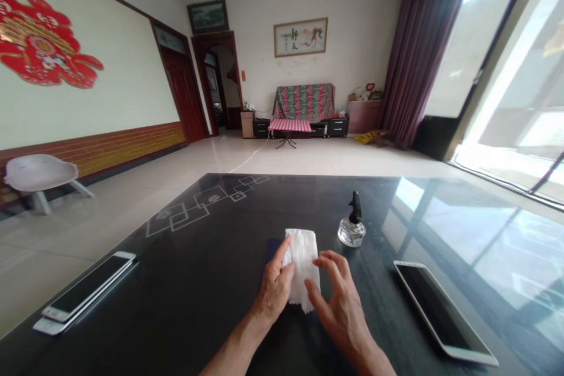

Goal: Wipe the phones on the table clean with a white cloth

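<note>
A folded white cloth (304, 267) with jagged edges is held above the dark tabletop at the centre. My left hand (277, 282) grips its left side, thumb on top. My right hand (338, 294) is at its right edge with fingers apart, the thumb and fingertips near or touching the cloth. A dark blue flat item (271, 248) lies partly hidden behind my left hand and the cloth. Beyond my right hand stands a small clear spray bottle (351, 232) with a black nozzle.
On the glossy black table (185, 282), a white-framed device (445, 311) lies at the right and two stacked phones (90, 288) at the left. A white chair (42, 175) stands on the floor at the left. A covered sofa (304, 103) is against the far wall.
</note>
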The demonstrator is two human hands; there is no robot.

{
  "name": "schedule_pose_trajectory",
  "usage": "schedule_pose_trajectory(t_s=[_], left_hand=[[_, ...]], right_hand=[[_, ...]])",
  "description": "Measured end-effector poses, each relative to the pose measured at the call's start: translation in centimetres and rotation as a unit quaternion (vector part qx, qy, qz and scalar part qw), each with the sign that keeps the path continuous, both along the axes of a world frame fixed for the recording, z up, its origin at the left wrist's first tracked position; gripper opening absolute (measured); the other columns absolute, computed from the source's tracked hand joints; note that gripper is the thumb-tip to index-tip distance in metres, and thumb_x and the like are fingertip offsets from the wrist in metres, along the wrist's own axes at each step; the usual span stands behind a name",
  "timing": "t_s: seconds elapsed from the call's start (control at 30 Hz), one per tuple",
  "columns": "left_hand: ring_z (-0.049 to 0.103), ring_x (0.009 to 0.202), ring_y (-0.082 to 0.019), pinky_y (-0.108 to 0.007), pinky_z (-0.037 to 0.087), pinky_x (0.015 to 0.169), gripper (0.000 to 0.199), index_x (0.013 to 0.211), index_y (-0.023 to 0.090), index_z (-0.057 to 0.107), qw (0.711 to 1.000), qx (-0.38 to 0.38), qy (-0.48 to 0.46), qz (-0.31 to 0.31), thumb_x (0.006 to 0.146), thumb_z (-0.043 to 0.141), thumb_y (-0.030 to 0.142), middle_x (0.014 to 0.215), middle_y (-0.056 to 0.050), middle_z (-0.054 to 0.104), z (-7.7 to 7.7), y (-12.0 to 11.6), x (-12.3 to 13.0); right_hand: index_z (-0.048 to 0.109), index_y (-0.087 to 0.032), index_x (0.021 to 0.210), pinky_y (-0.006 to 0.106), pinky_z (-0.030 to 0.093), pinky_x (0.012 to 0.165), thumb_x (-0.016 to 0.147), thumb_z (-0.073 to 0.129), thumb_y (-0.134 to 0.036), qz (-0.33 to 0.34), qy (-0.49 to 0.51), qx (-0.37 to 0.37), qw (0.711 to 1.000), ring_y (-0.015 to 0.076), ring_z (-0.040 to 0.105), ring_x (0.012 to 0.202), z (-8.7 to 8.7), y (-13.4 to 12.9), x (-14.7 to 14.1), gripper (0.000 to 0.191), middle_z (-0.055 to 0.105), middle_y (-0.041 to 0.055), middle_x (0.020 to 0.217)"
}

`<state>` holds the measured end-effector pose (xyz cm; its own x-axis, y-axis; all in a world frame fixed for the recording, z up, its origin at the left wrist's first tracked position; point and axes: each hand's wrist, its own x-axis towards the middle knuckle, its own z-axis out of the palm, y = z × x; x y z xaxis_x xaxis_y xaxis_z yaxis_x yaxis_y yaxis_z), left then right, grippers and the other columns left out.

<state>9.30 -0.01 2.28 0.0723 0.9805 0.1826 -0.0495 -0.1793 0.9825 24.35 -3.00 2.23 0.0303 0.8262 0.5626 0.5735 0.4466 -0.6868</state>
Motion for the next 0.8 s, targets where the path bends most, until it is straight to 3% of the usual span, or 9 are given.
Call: schedule_pose_trajectory(t_s=[0.2,0.3,0.43,0.57,0.67,0.8], left_hand=[[0.043,0.132,-0.023,-0.035,0.036,0.109,0.066,0.148,0.021,0.024,0.996,-0.032,-0.066,-0.041,0.087,0.047,0.022,0.142,-0.005,0.048,-0.9,1.6,-0.2],[0.046,0.129,-0.023,-0.035,0.039,0.106,0.067,0.148,0.021,0.025,0.998,-0.026,-0.049,-0.020,0.086,0.049,0.022,0.138,-0.006,0.053,-1.4,1.8,-1.0],[0.061,0.110,-0.024,-0.034,0.049,0.093,0.068,0.149,0.021,0.023,0.999,-0.023,-0.003,0.027,0.087,0.050,0.026,0.128,-0.009,0.061,-2.0,2.0,-2.0],[0.068,0.086,-0.021,-0.033,0.053,0.082,0.066,0.149,0.016,0.019,1.000,-0.002,0.023,0.000,0.092,0.046,0.035,0.111,-0.010,0.069,-2.3,1.8,-1.9],[0.065,0.098,-0.023,-0.033,0.049,0.090,0.063,0.148,0.012,0.025,1.000,0.020,0.009,-0.006,0.093,0.043,0.037,0.113,-0.011,0.068,-2.3,1.5,-1.6],[0.056,0.115,-0.024,-0.034,0.040,0.101,0.065,0.147,0.016,0.029,0.996,-0.033,-0.068,-0.047,0.086,0.051,0.026,0.127,-0.008,0.062,-1.8,1.5,-2.1]], right_hand=[[0.063,-0.024,0.084,0.041,0.041,0.081,0.080,0.063,-0.031,-0.076,-0.177,0.023,0.981,0.0241,0.056,0.086,0.7,1.9,-2.2,0.009,0.060,0.0039,0.086],[0.063,-0.023,0.076,0.036,0.041,0.074,0.084,0.057,-0.029,-0.056,-0.161,-0.002,0.985,0.0203,0.057,0.073,0.5,3.4,-2.3,0.012,0.061,0.0011,0.073],[0.062,-0.022,0.077,0.030,0.041,0.069,0.085,0.056,-0.033,-0.047,-0.075,0.001,0.996,0.0172,0.058,0.067,0.6,4.9,-2.3,0.016,0.063,0.0003,0.071],[0.062,-0.021,0.076,0.030,0.040,0.069,0.086,0.055,-0.034,-0.034,-0.088,0.012,0.995,0.0170,0.057,0.067,0.6,5.1,-3.8,0.018,0.062,0.0006,0.071],[0.064,-0.022,0.078,0.031,0.039,0.070,0.088,0.054,-0.032,-0.021,-0.124,0.005,0.992,0.0180,0.057,0.069,0.2,4.9,-4.9,0.018,0.062,0.0015,0.072],[0.067,-0.023,0.085,0.034,0.039,0.074,0.089,0.053,-0.030,-0.006,-0.157,-0.005,0.988,0.0189,0.056,0.072,0.2,4.4,-5.1,0.016,0.063,0.0024,0.075]])
